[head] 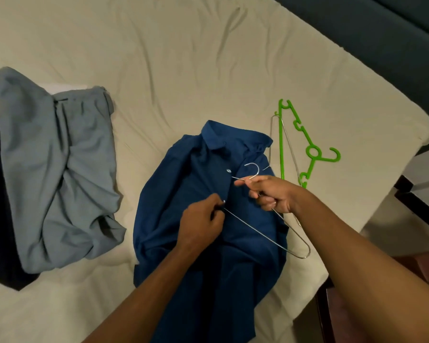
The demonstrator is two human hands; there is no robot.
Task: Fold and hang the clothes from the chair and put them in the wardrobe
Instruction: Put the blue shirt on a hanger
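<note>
home bedroom | bed w/ cream sheet [183, 58] | clothes + hangers [310, 152] laid out on it

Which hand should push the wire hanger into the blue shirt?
Probably the right hand: it already grips the wire hanger by its neck, just below the hook. The left hand pinches the blue shirt at the placket, well placed to hold it open.

Blue shirt [203, 219]: collared, buttoned, lying front-up and rumpled on the bed, collar away from the camera. Wire hanger [265, 233]: over the shirt front, hook near the collar, one end past the shirt's right edge. Grey trousers [57, 169]: crumpled in a heap, well to the left. Green hanger [307, 144] and another wire hanger [273, 134]: just right of the collar.
</note>
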